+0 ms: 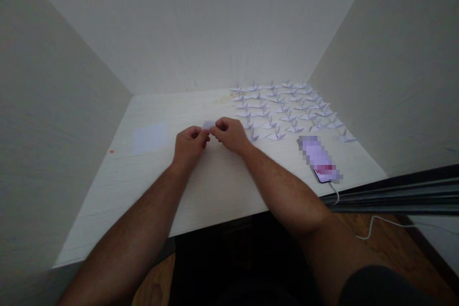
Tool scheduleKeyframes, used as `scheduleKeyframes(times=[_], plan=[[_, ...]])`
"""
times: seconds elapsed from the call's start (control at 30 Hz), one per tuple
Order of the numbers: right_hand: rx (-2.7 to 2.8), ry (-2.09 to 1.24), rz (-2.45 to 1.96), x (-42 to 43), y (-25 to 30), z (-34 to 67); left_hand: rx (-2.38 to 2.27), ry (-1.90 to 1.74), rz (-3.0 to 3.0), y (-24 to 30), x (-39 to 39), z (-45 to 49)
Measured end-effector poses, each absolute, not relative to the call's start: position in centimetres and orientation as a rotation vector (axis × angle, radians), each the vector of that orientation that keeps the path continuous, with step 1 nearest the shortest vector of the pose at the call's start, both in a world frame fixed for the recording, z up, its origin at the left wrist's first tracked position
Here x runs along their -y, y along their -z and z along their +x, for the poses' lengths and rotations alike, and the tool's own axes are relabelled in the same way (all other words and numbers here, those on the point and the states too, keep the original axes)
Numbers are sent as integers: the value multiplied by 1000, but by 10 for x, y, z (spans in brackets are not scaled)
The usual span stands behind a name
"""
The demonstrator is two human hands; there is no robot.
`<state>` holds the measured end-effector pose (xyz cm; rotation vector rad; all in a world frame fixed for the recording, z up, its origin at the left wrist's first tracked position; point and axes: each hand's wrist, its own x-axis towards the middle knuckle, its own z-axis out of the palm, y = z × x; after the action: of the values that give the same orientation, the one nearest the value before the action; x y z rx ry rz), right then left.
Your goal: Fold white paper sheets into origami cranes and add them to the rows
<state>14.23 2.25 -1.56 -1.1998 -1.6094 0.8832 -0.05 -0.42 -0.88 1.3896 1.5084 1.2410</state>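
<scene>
A small piece of folded white paper (pixel 209 125) is pinched between my two hands over the middle of the white table. My left hand (pixel 191 144) grips its left lower edge with thumb and fingers closed. On the other side, my right hand (pixel 231 134) pinches the paper's right edge between thumb and index finger. My fingers hide much of the paper, so its exact fold cannot be made out. Just right of my right hand stand several rows of folded white paper cranes (pixel 281 110). Flat on the table to the left lies white square paper (pixel 149 137).
A phone (pixel 319 158) with its screen lit lies at the right, its white cable (pixel 336 195) running over the table's front edge. Pale walls (pixel 222 33) enclose the white table (pixel 215 196) at the back and both sides. A small orange spot (pixel 112 151) marks the left edge.
</scene>
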Motion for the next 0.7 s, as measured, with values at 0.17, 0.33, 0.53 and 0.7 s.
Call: scheduleKeyframes(times=[0.17, 0.33, 0.53, 0.7], plan=[[1647, -849, -1210, -21, 12, 145, -1411, -1291, 1335, 11, 4, 0], [1755, -890, -1225, -21, 12, 147, -1377, -1342, 1360, 10, 1, -7], [1603, -1048, -1107, -20, 16, 143, -1333, -1360, 1301, 13, -1, -9], [1490, -1161, -1040, -18, 13, 143, -1250, -1318, 1298, 10, 1, -8]])
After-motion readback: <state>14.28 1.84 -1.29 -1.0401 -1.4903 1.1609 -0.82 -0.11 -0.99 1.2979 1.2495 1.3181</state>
